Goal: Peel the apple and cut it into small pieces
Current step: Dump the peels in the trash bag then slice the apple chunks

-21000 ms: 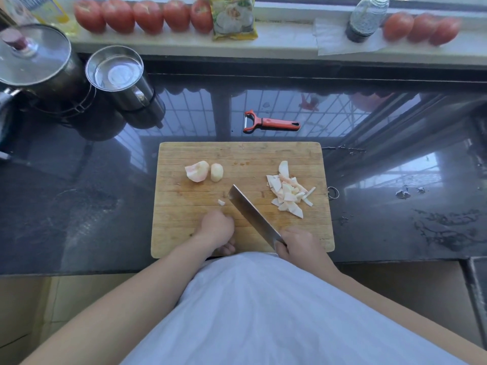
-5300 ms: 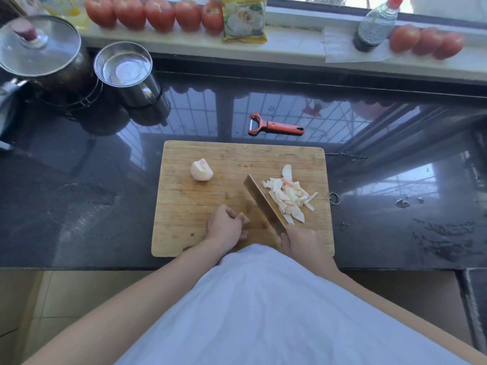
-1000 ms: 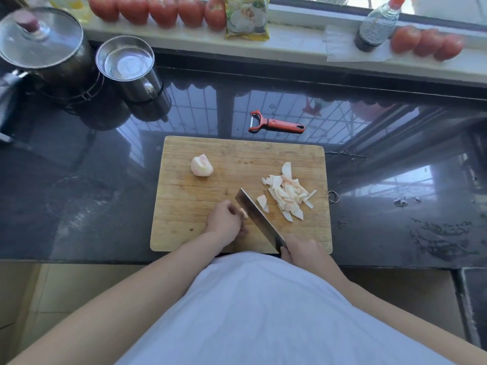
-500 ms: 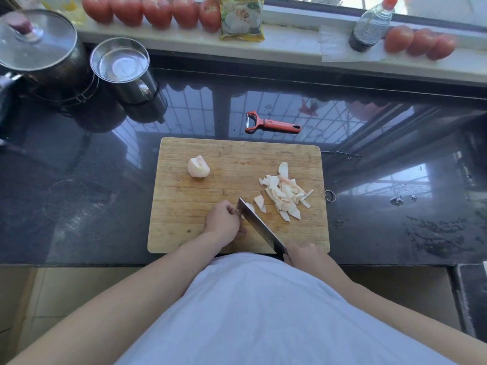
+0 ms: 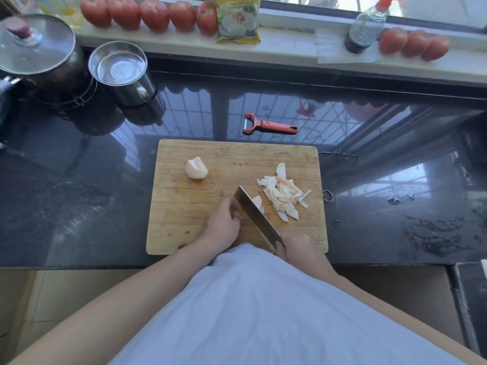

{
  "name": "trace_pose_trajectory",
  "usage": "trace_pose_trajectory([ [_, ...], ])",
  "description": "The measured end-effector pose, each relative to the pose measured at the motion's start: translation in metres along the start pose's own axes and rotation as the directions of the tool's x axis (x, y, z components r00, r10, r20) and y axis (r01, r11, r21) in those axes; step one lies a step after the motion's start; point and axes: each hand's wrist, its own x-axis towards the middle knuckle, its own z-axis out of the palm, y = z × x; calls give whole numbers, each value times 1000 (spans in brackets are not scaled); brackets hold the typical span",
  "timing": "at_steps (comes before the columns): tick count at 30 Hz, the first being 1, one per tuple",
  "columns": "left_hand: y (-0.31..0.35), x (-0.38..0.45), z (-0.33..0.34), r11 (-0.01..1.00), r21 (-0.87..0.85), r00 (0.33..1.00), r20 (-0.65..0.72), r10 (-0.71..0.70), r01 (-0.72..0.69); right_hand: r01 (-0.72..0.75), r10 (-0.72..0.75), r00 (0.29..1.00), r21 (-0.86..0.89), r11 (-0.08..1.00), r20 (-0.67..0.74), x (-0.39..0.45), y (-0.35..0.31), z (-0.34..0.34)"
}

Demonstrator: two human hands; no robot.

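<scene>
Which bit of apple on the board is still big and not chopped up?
The big apple chunk sitting alone at the board's far left. The other bits are thin slices piled right of the knife.

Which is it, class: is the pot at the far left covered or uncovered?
Covered. A glass lid with a knob sits on the pot.

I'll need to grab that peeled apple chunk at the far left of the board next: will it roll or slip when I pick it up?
The apple chunk looks rounded on top, so a push may rock or roll it. Its peeled, pale flesh is probably moist and somewhat slippery. It sits alone on the cutting board, so it looks easy to grip from both sides.
</scene>
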Motion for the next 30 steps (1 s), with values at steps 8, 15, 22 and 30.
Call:
trace_pose_trajectory([
  [8,9,-4,-4,902,432,1000,19,-4,-4,-56,57,995,14,998,-78,-4,9,-6],
  [15,29,-13,3,924,-151,924,218,-314,350,43,-43,998,-28,999,-34,-12,-3,-3],
  [22,26,-9,6,812,-369,887,274,-371,453,71,-69,997,-139,988,23,-19,-3,-2],
  [30,20,-2,12,822,-328,879,283,-385,466,145,-142,989,-133,981,31,4,-13,9],
])
